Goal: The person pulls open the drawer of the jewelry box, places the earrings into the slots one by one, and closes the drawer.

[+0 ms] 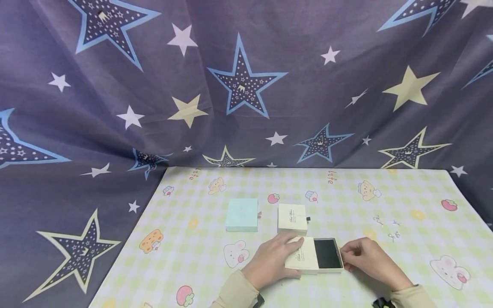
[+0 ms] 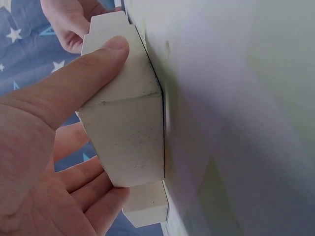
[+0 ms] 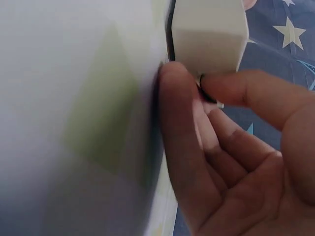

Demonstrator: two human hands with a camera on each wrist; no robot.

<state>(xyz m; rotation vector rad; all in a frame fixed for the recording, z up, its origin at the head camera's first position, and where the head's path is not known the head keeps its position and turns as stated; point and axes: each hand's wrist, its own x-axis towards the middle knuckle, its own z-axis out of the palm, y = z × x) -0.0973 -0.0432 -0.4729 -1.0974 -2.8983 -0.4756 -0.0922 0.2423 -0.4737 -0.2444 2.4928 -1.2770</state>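
A cream drawer box [image 1: 304, 256] lies flat near the front of the table, its drawer [image 1: 330, 270] slid partly out to the right and showing a dark lining. My left hand [image 1: 269, 260] grips the box's outer sleeve from the left, with the thumb along its near side and fingers on the far side. At the drawer's right end my right hand [image 1: 367, 260] pinches a black pull tab [image 3: 206, 94] between thumb and forefinger. Just behind stands a second cream box [image 1: 292, 217], shut, with a dark tab on its right side.
To the left of the second box sits a mint-green box [image 1: 242, 214] with a pinkish tab. Several small silvery pieces [image 1: 393, 236] lie on the right part of the patterned tablecloth [image 1: 185, 261]. A starry curtain [image 1: 246, 128] hangs behind the table.
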